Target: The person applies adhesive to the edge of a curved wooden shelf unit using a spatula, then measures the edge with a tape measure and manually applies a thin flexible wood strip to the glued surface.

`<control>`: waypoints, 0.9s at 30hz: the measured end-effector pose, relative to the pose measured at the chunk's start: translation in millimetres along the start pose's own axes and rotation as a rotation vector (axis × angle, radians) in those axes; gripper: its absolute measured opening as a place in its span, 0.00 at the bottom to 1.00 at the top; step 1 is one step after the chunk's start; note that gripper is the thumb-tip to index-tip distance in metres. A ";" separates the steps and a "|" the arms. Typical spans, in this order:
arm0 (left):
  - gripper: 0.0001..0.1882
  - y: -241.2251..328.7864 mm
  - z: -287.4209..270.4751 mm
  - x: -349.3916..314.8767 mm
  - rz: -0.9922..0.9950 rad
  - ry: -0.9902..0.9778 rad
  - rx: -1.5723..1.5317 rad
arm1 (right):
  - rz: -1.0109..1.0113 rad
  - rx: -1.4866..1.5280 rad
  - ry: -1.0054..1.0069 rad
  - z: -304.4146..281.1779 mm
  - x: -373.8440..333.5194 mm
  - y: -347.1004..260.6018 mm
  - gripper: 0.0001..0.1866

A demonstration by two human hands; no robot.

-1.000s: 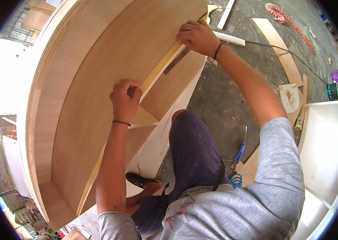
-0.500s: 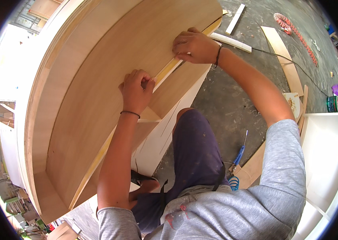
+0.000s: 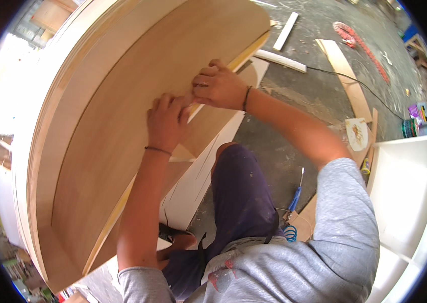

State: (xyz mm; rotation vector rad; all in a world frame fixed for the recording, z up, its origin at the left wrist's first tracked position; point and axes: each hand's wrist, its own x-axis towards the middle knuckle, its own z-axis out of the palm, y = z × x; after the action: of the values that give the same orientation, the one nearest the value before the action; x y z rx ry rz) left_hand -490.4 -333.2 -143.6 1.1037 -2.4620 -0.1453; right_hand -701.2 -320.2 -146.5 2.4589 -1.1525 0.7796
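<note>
A large curved wooden panel (image 3: 137, 86) of light plywood slants across the left and middle. Along its near edge runs a narrow yellowish edge strip (image 3: 247, 52). My left hand (image 3: 166, 120) has its fingers curled over this edge, thumb toward the fingertips, pinching at the strip. Close beside it, my right hand (image 3: 219, 87) is bent over the same edge with its fingers closed on it. The hands nearly touch, and they hide the stretch of strip under them. Below the edge, a wooden inner panel (image 3: 206, 118) shows.
A white board (image 3: 201, 174) lies beneath the piece. On the grey floor are a blue-handled tool (image 3: 294, 199) with a coiled blue hose (image 3: 290, 233), white strips (image 3: 286, 31), a long plywood strip (image 3: 347, 76), a red coiled hose (image 3: 362, 48) and a black cable (image 3: 375, 93). A white cabinet (image 3: 400, 197) stands right.
My right hand has slid along the edge toward my left hand, closing the gap between them. The left hand stays at about the same place on the edge. The whole view has shifted slightly.
</note>
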 end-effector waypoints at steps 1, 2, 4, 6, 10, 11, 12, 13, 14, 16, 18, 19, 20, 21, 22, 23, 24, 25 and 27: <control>0.11 -0.5 -0.4 -2.1 0.049 0.023 0.030 | 0.050 0.067 0.068 0.7 -7.5 1.6 0.09; 0.12 -4.6 -4.7 -4.4 0.093 0.049 0.076 | 0.187 0.055 0.158 1.4 -14.1 3.7 0.09; 0.13 -16.2 -3.5 -8.5 0.036 -0.004 0.010 | 0.448 0.040 0.345 3.6 -26.4 11.1 0.09; 0.14 -12.1 4.4 -5.7 0.003 -0.042 -0.034 | 0.810 0.007 0.412 4.4 -56.2 44.4 0.12; 0.13 -7.0 6.2 -1.8 -0.008 -0.074 -0.028 | 0.999 -0.090 0.512 4.7 -80.2 95.3 0.16; 0.13 -8.9 5.4 -3.4 -0.010 -0.079 -0.030 | 1.013 -0.040 0.472 1.1 -77.4 96.1 0.15; 0.13 -10.2 3.8 -4.1 -0.013 -0.081 -0.026 | 1.002 -0.046 0.463 3.5 -76.3 98.9 0.14; 0.13 -10.9 1.9 -4.1 -0.015 -0.083 -0.024 | 0.991 -0.053 0.454 6.4 -75.3 103.0 0.13; 0.13 -11.3 1.7 -4.5 -0.018 -0.083 -0.026 | 0.978 -0.065 0.441 6.7 -74.7 105.3 0.12; 0.13 -11.7 3.4 -6.2 -0.010 -0.075 -0.026 | 0.950 -0.117 0.426 4.3 -78.8 107.6 0.11; 0.13 -11.0 4.7 -5.4 -0.005 -0.062 -0.022 | 0.959 -0.134 0.394 -0.8 -77.3 108.5 0.11; 0.13 -9.4 5.5 -4.3 -0.001 -0.052 -0.021 | 0.984 -0.129 0.367 -4.5 -76.9 110.3 0.11; 0.13 -9.1 5.4 -4.6 0.001 -0.047 -0.017 | 1.011 -0.120 0.341 -9.0 -73.6 108.8 0.11; 0.13 -9.0 4.6 -4.3 0.007 -0.036 -0.033 | 1.042 -0.114 0.258 -14.4 -70.0 109.3 0.12; 0.13 -9.0 3.5 -3.5 0.013 -0.026 -0.049 | 1.071 -0.108 0.175 -20.6 -66.0 110.5 0.12; 0.12 -7.6 2.4 0.1 0.024 -0.007 -0.066 | 1.095 -0.108 0.097 -27.2 -62.4 112.7 0.13; 0.12 -6.8 3.4 4.5 0.035 -0.006 -0.077 | 1.077 -0.128 0.111 -27.8 -61.4 114.1 0.13; 0.12 -6.5 5.2 10.1 0.045 -0.005 -0.088 | 1.059 -0.148 0.125 -25.2 -61.2 115.3 0.14; 0.11 1.6 10.6 27.1 0.025 -0.031 -0.113 | 1.029 -0.126 0.199 -23.0 -65.8 119.7 0.15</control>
State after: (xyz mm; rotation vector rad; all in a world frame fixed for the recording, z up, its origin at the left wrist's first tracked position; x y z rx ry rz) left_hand -512.0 -352.8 -143.4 1.0291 -2.4604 -0.2924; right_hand -836.9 -343.8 -161.1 1.5128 -2.2906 1.0992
